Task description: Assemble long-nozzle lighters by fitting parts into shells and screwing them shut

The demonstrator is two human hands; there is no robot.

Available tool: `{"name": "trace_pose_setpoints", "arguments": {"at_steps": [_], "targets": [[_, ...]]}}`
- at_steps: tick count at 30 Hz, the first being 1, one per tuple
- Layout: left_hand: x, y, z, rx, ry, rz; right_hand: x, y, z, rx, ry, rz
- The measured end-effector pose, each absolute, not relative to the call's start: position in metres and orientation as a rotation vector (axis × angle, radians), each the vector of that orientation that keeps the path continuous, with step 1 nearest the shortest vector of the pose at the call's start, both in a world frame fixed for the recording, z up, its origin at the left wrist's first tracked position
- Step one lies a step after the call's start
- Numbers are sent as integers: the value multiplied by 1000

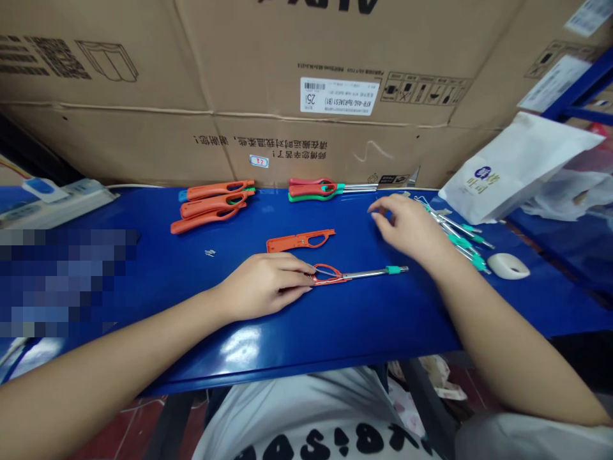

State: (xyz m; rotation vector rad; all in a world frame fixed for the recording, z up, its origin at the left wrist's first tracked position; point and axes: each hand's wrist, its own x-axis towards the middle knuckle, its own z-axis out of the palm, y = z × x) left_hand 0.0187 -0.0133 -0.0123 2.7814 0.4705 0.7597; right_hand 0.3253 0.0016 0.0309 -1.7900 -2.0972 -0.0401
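My left hand (268,286) rests on the table with its fingers closed on an orange lighter handle half (330,275). A metal lighter tube (366,274) with a green collar runs out of that half to the right; the handle's rear end is hidden under my fingers. Just behind lies a second orange handle half (301,241), its hollow inside facing up. My right hand (407,227) is raised at the table's back right, thumb and forefinger apart, nothing visible between them. Beside it lies a loose pile of metal lighter tubes (453,230) with green collars.
Orange handle shells (211,207) are stacked at the back left, and red and green lighters (311,190) at the back middle. Small metal pins (209,253) lie left. A white oval object (508,266), a paper bag (507,169) and a power strip (62,203) flank the table. A cardboard box (268,76) stands behind.
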Motion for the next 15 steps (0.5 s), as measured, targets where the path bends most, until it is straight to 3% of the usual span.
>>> {"name": "trace_pose_setpoints", "arguments": {"at_steps": [3, 6, 12, 15], "targets": [[18, -14, -10, 2776, 486, 738, 352, 13, 33, -2278, -1925, -230], [17, -15, -7, 2776, 499, 721, 375, 22, 36, -2613, -1775, -179], [15, -16, -1, 2814, 516, 718, 408, 26, 46, -2669, -1772, 89], [15, -15, 1, 2808, 531, 702, 410, 19, 49, -2721, -1745, 416]]}}
